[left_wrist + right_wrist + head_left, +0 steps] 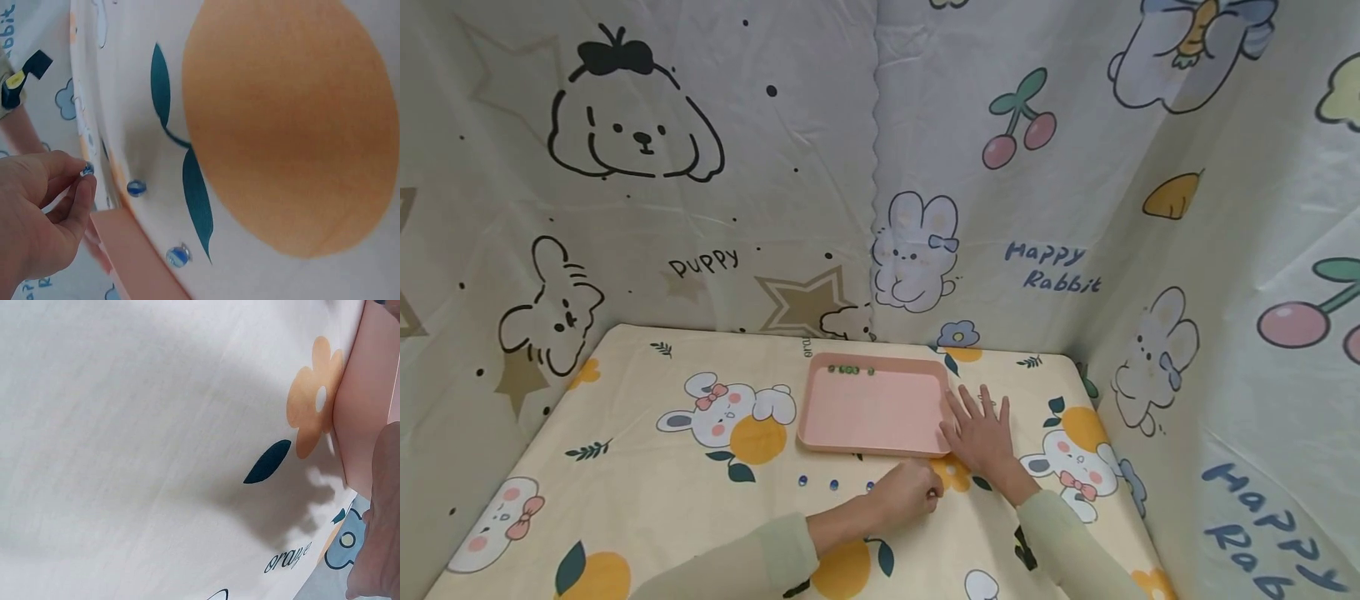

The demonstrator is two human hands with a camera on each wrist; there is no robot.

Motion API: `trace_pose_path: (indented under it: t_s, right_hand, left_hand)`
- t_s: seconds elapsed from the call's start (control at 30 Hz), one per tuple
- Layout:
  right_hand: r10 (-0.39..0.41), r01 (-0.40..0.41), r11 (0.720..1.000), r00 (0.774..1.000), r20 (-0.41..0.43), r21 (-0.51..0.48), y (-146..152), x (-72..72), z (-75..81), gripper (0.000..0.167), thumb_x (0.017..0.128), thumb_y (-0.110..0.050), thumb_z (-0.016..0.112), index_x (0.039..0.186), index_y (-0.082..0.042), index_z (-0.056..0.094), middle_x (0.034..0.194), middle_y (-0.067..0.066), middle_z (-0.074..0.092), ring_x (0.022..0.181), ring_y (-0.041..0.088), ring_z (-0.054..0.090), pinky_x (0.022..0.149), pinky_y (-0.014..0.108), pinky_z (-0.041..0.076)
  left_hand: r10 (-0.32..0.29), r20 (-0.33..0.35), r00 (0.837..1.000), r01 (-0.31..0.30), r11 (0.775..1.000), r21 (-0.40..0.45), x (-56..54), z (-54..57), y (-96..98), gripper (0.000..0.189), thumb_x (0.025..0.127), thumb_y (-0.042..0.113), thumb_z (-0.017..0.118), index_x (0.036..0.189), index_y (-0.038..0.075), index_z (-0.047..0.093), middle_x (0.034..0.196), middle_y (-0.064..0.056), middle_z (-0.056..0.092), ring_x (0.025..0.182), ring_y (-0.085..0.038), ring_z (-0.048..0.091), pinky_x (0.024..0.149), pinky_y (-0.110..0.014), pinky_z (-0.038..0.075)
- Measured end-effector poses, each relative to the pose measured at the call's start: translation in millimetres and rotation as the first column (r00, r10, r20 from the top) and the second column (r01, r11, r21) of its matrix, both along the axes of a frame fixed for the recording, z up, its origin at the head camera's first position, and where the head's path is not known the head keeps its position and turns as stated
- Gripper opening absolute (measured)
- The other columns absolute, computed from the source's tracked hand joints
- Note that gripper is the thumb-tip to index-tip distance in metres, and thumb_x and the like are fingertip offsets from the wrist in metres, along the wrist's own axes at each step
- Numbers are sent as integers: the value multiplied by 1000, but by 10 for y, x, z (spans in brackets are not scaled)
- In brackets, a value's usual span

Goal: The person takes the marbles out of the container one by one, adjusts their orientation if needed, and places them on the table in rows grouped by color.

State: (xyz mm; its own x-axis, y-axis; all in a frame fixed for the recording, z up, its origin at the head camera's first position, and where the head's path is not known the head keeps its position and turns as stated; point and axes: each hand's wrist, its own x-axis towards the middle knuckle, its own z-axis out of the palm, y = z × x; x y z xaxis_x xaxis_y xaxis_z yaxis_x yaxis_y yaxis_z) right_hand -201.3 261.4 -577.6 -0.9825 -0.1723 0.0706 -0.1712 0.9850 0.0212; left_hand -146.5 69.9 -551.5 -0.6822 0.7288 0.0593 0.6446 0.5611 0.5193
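Observation:
My left hand [904,496] is in front of the pink tray [880,417], above the cloth. Between thumb and fingertips it pinches a blue glass marble [88,169], seen in the left wrist view. Blue marbles [834,485] lie in a row on the cloth to its left, the nearest partly hidden by the wrist. My right hand [983,437] is spread with straight fingers at the tray's right edge, thumb and index finger against the rim. Several green marbles [850,370] sit along the far side inside the tray. In the right wrist view only part of the right hand [382,519] shows.
A cream cloth [647,500] printed with rabbits, oranges and flowers covers the table. Patterned curtains [805,208] rise behind it and along both sides. The tray has low raised walls.

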Motion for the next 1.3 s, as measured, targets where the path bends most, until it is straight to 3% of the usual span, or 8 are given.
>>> trace_pose_path:
  t_s: [0.17, 0.3, 0.57, 0.77, 1.13, 1.3]
  right_hand:
    - [9, -9, 1000, 1000, 8, -6, 8, 2, 3, 64, 99, -51, 48, 154, -20, 40, 159, 11, 33, 145, 47, 20, 112, 70, 5]
    - [10, -10, 1000, 1000, 20, -2, 13, 2, 6, 64, 100, -51, 46, 155, -20, 39, 159, 11, 32, 145, 47, 19, 112, 70, 4]
    - [2, -2, 1000, 1000, 27, 6, 8, 8, 0, 64, 99, -52, 45, 155, -21, 38, 159, 10, 32, 145, 47, 18, 112, 70, 6]
    - [-10, 9, 1000, 999, 43, 26, 9, 5, -3, 65, 100, -53, 43, 156, -22, 36, 161, 9, 29, 146, 46, 15, 112, 69, 6]
    - [-9, 9, 1000, 1000, 29, 24, 3, 3, -1, 65, 99, -53, 46, 156, -21, 37, 160, 9, 31, 146, 45, 18, 112, 70, 8]
    - [-9, 9, 1000, 999, 34, 7, 7, 3, -2, 65, 100, -52, 47, 156, -21, 36, 160, 10, 31, 146, 46, 17, 112, 70, 6]
  left_hand:
    - [-45, -40, 998, 44, 999, -27, 21, -71, 63, 7, 86, 6, 76, 89, 12, 79, 79, 11, 65, 71, 0, 50, 68, -10, 44]
    - [-65, -15, 998, 64, 997, -38, 22, -88, 87, 7, 87, 5, 76, 89, 11, 78, 83, 9, 67, 73, 0, 52, 69, -11, 46]
    - [-63, 21, 998, 65, 994, -88, 34, -115, 114, 7, 87, 5, 76, 89, 12, 79, 82, 8, 65, 70, 1, 50, 65, -10, 44]
    - [-67, 47, 997, 70, 995, -76, 44, -155, 134, 5, 89, 7, 75, 89, 12, 77, 80, 8, 63, 70, 0, 48, 66, -10, 44]
    - [-61, 20, 998, 63, 995, -76, 43, -218, 145, 6, 90, 8, 74, 88, 13, 76, 80, 8, 62, 69, 1, 48, 65, -10, 44]
    - [-52, 47, 998, 56, 994, -96, 40, -205, 156, 5, 91, 10, 73, 90, 13, 76, 80, 9, 60, 69, 0, 47, 64, -11, 44]
